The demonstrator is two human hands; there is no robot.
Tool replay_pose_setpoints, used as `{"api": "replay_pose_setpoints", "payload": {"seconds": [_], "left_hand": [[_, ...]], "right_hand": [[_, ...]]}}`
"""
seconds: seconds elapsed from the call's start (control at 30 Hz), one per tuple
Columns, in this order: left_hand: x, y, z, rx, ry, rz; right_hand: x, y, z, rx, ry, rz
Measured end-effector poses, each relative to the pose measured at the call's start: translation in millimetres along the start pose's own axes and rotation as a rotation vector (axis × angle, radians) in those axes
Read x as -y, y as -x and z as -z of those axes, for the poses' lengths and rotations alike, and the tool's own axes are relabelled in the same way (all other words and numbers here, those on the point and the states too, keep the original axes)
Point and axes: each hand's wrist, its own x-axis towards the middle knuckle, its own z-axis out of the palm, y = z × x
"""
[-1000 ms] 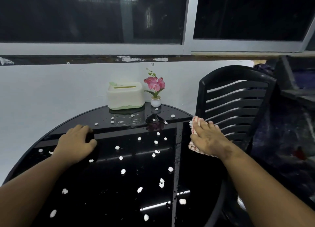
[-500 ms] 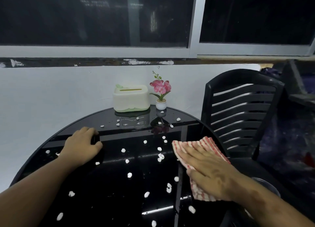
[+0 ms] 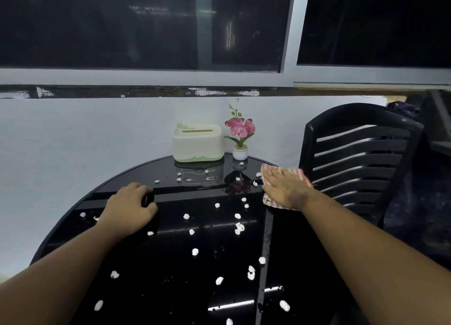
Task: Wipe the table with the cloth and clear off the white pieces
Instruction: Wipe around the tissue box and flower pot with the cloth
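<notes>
- Head view: right hand (image 3: 285, 190) lies flat, fingers spread, pressing the cloth (image 3: 296, 174) at the worktop's (image 3: 73, 227) far right edge.
- Left hand (image 3: 128, 209) rests loosely curled, holding nothing.
- White pieces (image 3: 194, 251) lie scattered across the middle.

One round glossy black table (image 3: 127, 185) carries roughly thirty small white pieces (image 3: 194, 251), one cream and green plastic tissue box (image 3: 197, 142), one pink artificial orchid in a white pot (image 3: 240, 135) and one red-and-white striped cloth (image 3: 296, 173). One black slatted plastic chair (image 3: 358, 159) stands beside it. Two bare hands show.
</notes>
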Motion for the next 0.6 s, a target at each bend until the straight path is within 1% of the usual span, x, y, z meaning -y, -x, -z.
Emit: {"api": "replay_pose_setpoints", "payload": {"seconds": [0.2,0.33,0.47,0.6], "left_hand": [[-1,6,2,0.029,0.035,-0.010],[-3,7,0,0.043,0.079,-0.007],[0,5,-4,0.035,0.108,0.002],[2,3,-7,0.037,0.107,-0.003]], "right_hand": [[47,30,-12,0.015,0.006,0.328],[60,73,-10,0.018,0.011,0.458],[50,93,-6,0.059,-0.058,0.398],[21,67,-13,0.027,-0.076,0.265]]}}
